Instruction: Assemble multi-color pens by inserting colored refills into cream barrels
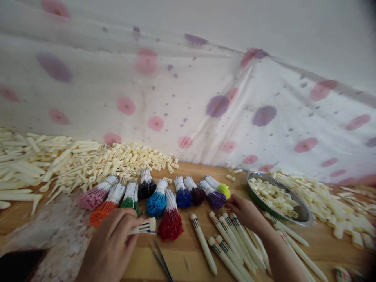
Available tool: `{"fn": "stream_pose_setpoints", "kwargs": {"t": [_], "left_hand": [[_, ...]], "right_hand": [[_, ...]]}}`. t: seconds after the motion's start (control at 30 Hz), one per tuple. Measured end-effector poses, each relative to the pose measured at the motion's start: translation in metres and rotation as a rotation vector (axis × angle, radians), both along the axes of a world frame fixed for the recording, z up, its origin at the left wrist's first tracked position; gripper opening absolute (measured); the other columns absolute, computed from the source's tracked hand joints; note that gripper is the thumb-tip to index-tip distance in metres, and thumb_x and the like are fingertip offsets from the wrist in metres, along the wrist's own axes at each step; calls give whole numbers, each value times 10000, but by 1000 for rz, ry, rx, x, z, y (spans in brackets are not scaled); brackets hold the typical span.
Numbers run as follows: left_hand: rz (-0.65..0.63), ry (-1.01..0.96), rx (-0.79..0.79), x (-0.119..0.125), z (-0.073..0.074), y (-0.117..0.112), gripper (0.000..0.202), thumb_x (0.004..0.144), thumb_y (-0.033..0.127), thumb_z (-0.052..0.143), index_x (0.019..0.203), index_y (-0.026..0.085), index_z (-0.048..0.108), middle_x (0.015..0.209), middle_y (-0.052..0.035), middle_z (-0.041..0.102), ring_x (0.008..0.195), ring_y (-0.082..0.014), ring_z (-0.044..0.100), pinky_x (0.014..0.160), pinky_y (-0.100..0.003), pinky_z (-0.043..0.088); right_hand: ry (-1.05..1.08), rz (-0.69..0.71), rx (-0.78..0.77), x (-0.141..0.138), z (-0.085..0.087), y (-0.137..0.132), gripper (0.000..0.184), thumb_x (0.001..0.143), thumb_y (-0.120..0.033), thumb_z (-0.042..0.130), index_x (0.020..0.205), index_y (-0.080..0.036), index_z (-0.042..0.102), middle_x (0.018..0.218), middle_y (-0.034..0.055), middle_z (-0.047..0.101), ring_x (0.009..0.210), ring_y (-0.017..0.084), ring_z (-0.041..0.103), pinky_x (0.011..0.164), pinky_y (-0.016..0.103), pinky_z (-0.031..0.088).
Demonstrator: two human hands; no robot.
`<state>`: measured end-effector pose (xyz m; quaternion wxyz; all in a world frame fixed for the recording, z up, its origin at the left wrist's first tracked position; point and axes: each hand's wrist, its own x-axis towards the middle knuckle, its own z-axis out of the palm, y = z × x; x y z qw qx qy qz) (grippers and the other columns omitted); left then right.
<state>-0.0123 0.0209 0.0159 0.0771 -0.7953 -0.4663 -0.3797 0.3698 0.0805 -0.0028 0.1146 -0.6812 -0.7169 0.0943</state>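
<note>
My left hand (113, 244) is closed around a cream multicolour pen barrel (145, 226), its open end pointing right toward the red refill bundle (170, 221). My right hand (245, 211) rests on the wooden table with fingers curled, its fingertips at the purple refill bundle (214, 196); whether it pinches a refill is hidden. Between and below the hands lie several assembled cream pens (227, 244). Bundles of coloured refills fan out in front: pink (95, 196), orange (104, 209), green (129, 197), black (146, 186), light blue (157, 201), dark blue (182, 194), yellow-green (221, 188).
A metal bowl (305, 219) with small cream parts stands at the right. Piles of cream pen barrels and clips lie at the left (44, 160) and right (337, 207). Tweezers (161, 260) lie near the front edge. A flowered cloth (190, 98) hangs behind.
</note>
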Motion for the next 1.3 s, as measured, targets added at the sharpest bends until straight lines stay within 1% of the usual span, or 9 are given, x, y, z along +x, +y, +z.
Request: {"fn": "stream_pose_setpoints", "kwargs": {"t": [0.17, 0.33, 0.43, 0.53, 0.63, 0.73, 0.87, 1.03, 1.3], "left_hand": [[-29, -64, -36, 0, 0, 0, 180, 752, 82, 471, 806, 242, 534, 801, -11, 601, 741, -190, 638, 671, -296, 504], [-96, -216, -137, 1, -2, 3, 147, 759, 104, 506, 811, 243, 508, 832, -5, 614, 743, -157, 657, 624, -220, 534], [-132, -269, -209, 2, -3, 4, 146, 756, 111, 535, 813, 243, 517, 849, -3, 615, 750, -152, 667, 621, -206, 543], [-168, -321, -284, 2, -3, 5, 130, 767, 132, 556, 822, 246, 529, 842, 7, 612, 742, -146, 675, 642, -204, 548], [-164, -326, -301, 2, -2, 5, 102, 776, 164, 576, 827, 246, 543, 849, 6, 619, 758, -152, 676, 653, -207, 544], [-169, -288, -272, 2, 0, 4, 79, 785, 172, 572, 813, 245, 560, 832, 1, 631, 791, -164, 668, 647, -206, 533], [-182, -273, -266, 3, 3, 2, 114, 771, 129, 553, 800, 239, 549, 820, 4, 637, 760, -152, 663, 631, -198, 527], [-184, -237, -253, 5, 3, 0, 197, 742, 63, 525, 822, 241, 544, 844, 10, 639, 779, -144, 660, 660, -205, 521], [-198, -231, -338, 5, -1, -2, 205, 757, 46, 521, 837, 234, 520, 861, 8, 610, 773, -135, 641, 660, -209, 516]], "right_hand": [[73, -79, -4, 12, 6, -14, 181, 774, -309, 407, 710, -217, 549, 878, 87, 717, 792, 221, 667, 681, 289, 479], [67, -169, 2, 31, 26, -29, 211, 757, -369, 419, 674, -222, 545, 657, 73, 686, 625, 247, 642, 585, 333, 469], [164, -194, 34, 17, 45, -42, 236, 784, -414, 438, 714, -215, 545, 640, 58, 665, 580, 219, 621, 546, 312, 473], [397, 5, 24, -29, 59, -58, 280, 880, -413, 381, 805, -208, 556, 714, 39, 668, 587, 163, 610, 544, 253, 481], [364, 178, 53, -81, 66, -70, 202, 885, -319, 435, 787, -205, 570, 650, 4, 649, 546, 136, 594, 527, 222, 453], [296, 343, 161, -107, 68, -74, 173, 893, -257, 452, 798, -205, 588, 677, 10, 665, 593, 138, 617, 553, 217, 445], [246, 432, 210, -104, 63, -74, 185, 910, -237, 440, 805, -213, 590, 667, 7, 658, 577, 137, 620, 529, 212, 439], [237, 461, 188, -99, 60, -75, 175, 918, -238, 440, 819, -221, 584, 687, 8, 667, 604, 141, 632, 552, 216, 458], [200, 462, 228, -96, 65, -76, 164, 917, -248, 456, 801, -222, 568, 658, -11, 647, 573, 124, 621, 519, 198, 446]]}}
